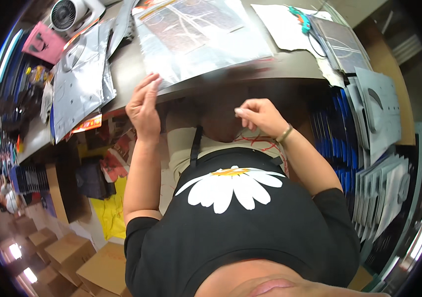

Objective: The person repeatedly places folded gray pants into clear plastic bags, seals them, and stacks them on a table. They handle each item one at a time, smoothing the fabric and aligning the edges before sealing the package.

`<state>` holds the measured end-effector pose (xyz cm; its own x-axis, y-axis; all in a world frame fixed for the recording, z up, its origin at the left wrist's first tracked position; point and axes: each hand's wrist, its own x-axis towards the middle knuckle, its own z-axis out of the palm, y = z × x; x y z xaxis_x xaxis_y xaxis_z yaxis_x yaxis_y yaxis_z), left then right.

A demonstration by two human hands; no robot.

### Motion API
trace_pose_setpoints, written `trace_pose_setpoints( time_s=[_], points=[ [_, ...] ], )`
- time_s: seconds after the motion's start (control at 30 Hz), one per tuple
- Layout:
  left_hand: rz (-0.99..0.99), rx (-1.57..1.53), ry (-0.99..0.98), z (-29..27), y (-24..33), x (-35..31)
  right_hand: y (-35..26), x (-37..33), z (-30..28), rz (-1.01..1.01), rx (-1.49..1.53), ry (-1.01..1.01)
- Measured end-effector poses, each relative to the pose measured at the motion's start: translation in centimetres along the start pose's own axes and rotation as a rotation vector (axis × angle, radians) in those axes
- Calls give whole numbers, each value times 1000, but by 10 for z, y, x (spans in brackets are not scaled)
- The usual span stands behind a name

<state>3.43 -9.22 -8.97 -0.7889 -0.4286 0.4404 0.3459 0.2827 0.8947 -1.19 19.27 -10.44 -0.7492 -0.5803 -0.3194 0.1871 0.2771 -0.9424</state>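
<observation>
A clear plastic bag [206,69] lies on the grey table, with a dark flat sheet [196,24] crossed by pale lines inside it. At the table's front edge, by the bag's near left corner, my left hand [144,110] is raised with its fingers stretched out; I cannot tell whether the thumb touches the bag. My right hand [263,118] hovers just in front of the edge, apart from the bag. Its thumb and forefinger are pinched together, and anything between them is too small to make out.
Left on the table lie grey panels in plastic [80,79], a pink box [45,42] and a white fan [67,14]. A teal-handled tool [300,21] rests at the right, near wrapped sheets [339,42]. Blue folders [337,133] and grey panels [381,190] stand lower right; cardboard boxes [104,267] sit lower left.
</observation>
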Motion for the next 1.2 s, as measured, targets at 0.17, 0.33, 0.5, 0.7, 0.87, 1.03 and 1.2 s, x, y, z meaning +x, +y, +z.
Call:
trace_pose_setpoints(
  time_s=[0.17,0.33,0.5,0.7,0.87,1.03,1.2],
  points=[
    [-164,-353,151,-1,-1,10,-20,26,-1,-66,486,22],
    [-229,-447,185,-9,-6,8,-45,52,-3,-125,727,65],
    [-312,-345,286,-9,-20,1,-33,95,2,-199,884,197],
    [-49,17,85,-8,-42,-12,-63,79,-16,-330,604,297],
    [-257,-456,361,-92,-29,35,-84,46,-132,-314,684,-32],
    [-633,-1057,-328,-137,21,58,-84,54,-170,-223,502,35],
    [-685,-281,-186,-158,-47,27,-103,80,-121,-254,648,-124]
  ],
)
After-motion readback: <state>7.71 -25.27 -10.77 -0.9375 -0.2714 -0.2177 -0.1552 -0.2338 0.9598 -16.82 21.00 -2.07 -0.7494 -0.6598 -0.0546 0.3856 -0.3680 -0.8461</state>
